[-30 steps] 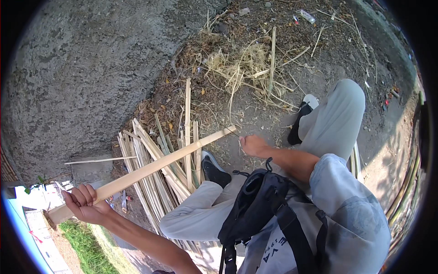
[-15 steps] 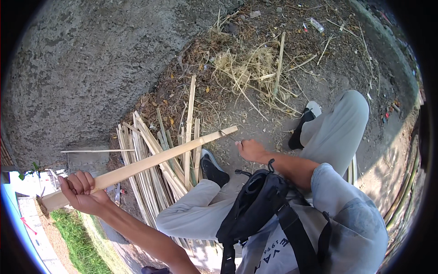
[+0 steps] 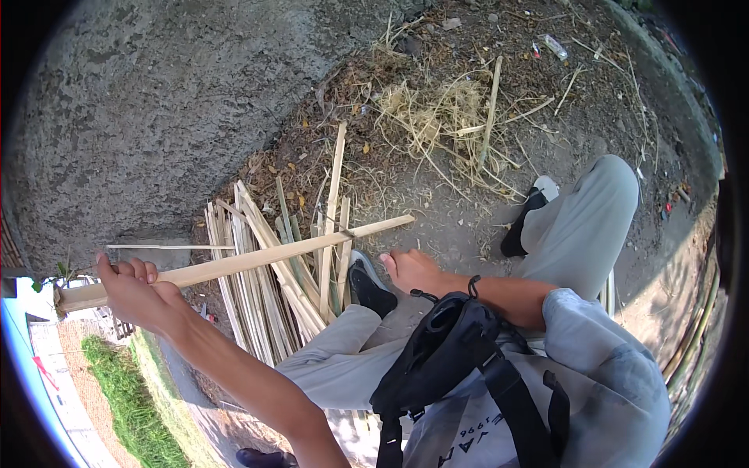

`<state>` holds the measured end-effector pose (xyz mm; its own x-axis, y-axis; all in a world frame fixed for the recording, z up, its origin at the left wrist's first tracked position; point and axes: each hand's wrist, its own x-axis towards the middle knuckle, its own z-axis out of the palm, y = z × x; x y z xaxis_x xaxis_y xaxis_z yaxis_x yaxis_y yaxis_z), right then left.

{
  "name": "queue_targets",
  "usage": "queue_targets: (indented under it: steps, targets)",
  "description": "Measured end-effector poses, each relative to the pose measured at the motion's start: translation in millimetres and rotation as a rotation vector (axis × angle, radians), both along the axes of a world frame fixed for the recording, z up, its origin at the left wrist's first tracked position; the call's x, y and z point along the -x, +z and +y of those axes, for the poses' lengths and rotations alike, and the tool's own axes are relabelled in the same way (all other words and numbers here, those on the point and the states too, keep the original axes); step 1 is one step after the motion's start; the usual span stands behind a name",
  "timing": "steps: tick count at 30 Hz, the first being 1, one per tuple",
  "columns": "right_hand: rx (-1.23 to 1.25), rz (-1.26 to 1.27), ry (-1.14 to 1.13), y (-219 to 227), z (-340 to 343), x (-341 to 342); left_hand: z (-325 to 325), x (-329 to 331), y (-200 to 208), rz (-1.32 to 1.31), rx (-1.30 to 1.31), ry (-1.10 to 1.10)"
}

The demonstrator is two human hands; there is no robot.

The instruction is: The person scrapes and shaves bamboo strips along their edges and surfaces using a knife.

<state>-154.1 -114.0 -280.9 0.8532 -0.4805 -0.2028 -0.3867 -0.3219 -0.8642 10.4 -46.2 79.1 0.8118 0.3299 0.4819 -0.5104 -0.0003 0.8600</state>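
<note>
A long, flat, pale bamboo strip (image 3: 250, 260) stretches across in front of me, tilted with its right end farther away. My left hand (image 3: 136, 290) is closed around it close to its left end. My right hand (image 3: 413, 273) is in a fist just below the strip's right part; whatever it grips is hidden from this angle. A small dark, thin piece (image 3: 347, 233) crosses the strip up and left of that fist, and I cannot tell what it is. Beneath the strip lies a pile of split bamboo strips (image 3: 250, 304) beside my left shoe (image 3: 370, 287).
A heap of straw-like shavings (image 3: 437, 117) lies ahead on the dirt. A rough grey stone surface (image 3: 156, 117) fills the far left. A black bag (image 3: 437, 351) hangs at my front, and my bent right knee (image 3: 608, 195) rises at the right. Long poles (image 3: 694, 320) lie at the far right.
My left hand has gone up and slightly left, raising the strip's left end. My right hand has shifted left and a little nearer, and the dark piece has slid left along the strip.
</note>
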Motion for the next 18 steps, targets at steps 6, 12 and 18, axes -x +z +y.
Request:
queue_targets:
  steps: [6, 12, 18]
  targets:
    - [0.108, -0.175, 0.21, 78, 0, 5, 24, 1, 1, -0.047, -0.025, 0.006]
    - [0.05, 0.01, 0.062, 15, 0, -5, 15, 11, -5, -0.025, 0.025, 0.096]
    - [0.09, -0.156, 0.161, 67, 8, -3, 22, 22, 1, -0.056, 0.01, 0.02]
